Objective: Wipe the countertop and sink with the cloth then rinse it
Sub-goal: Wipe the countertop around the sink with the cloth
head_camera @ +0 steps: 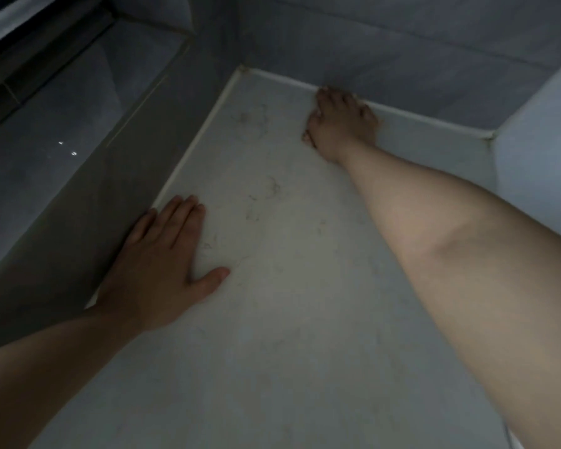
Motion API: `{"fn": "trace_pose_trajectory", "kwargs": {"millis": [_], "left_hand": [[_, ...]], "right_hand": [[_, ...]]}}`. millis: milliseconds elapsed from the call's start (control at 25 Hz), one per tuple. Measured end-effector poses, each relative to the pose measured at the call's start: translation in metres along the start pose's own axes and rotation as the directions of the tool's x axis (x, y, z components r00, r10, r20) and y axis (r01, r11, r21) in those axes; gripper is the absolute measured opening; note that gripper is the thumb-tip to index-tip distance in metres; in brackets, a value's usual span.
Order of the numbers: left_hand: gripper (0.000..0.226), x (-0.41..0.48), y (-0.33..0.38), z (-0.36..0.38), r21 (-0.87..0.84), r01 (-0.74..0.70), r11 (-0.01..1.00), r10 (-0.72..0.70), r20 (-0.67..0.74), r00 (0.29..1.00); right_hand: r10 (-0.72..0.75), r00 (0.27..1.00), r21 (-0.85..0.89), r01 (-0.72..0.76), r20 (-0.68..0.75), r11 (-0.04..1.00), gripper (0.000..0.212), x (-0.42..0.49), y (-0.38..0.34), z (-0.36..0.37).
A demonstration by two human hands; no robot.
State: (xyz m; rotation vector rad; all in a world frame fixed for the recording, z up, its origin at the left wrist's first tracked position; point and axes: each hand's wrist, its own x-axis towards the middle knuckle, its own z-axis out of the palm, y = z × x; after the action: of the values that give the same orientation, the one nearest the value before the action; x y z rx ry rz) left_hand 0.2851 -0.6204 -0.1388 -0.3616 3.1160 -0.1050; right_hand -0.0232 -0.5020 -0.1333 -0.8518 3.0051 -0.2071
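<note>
At the far left of the frame a dark glossy panel (62, 131) runs beside a pale countertop (289, 286), and the left hand (162, 264) lies flat on the counter's left edge, fingers together and thumb splayed, holding nothing and seemingly bracing the body. Across the middle of the frame the counter shows faint hair-like marks and smudges (266, 189), so this stretch looks not yet wiped clean. Further right and up, the right hand (340, 124) reaches to the back seam where the counter meets the grey tiled wall (402, 59), fingers curled and pressed down; the cloth is not visible (it may be bunched under the palm, but the dim, soft picture does not let me tell), so I cannot say whether this hand is clamped on anything. At the right edge a pale rounded shape (538, 140) stands against the wall; the sink is out of view. The risks from here: the long reach puts weight on the left palm, which could slip on a damp surface, and a hurried stroke along the seam could push the hairs into the caulk line rather than lift them.
</note>
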Motion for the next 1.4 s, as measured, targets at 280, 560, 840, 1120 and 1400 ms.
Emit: {"fn": "trace_pose_trajectory", "kwargs": {"millis": [280, 560, 840, 1120, 1400], "left_hand": [[0.099, -0.001, 0.000, 0.003, -0.013, 0.012, 1.000, -0.012, -0.015, 1.000], [0.096, -0.001, 0.000, 0.002, -0.035, 0.028, 0.999, -0.029, -0.031, 0.999], [0.093, -0.001, 0.001, -0.002, -0.058, 0.022, 0.998, -0.022, -0.006, 1.000], [0.096, -0.001, 0.003, -0.001, -0.079, 0.025, 0.997, -0.027, -0.019, 0.999], [0.100, 0.001, 0.000, -0.001, -0.130, 0.046, 0.990, -0.051, -0.040, 0.998]], "right_hand": [[0.405, 0.913, -0.009, -0.405, 0.040, 0.914, 0.063, -0.061, 0.121, -0.015], [0.475, 0.880, 0.043, -0.475, -0.003, 0.879, 0.058, -0.135, 0.111, -0.017], [0.398, 0.916, -0.080, -0.400, -0.044, 0.913, 0.066, -0.283, 0.048, -0.010], [0.629, 0.775, 0.054, -0.632, 0.057, 0.773, 0.063, -0.157, 0.034, -0.015], [-0.240, 0.963, 0.134, 0.224, 0.120, 0.965, 0.054, -0.114, -0.152, 0.010]]}}
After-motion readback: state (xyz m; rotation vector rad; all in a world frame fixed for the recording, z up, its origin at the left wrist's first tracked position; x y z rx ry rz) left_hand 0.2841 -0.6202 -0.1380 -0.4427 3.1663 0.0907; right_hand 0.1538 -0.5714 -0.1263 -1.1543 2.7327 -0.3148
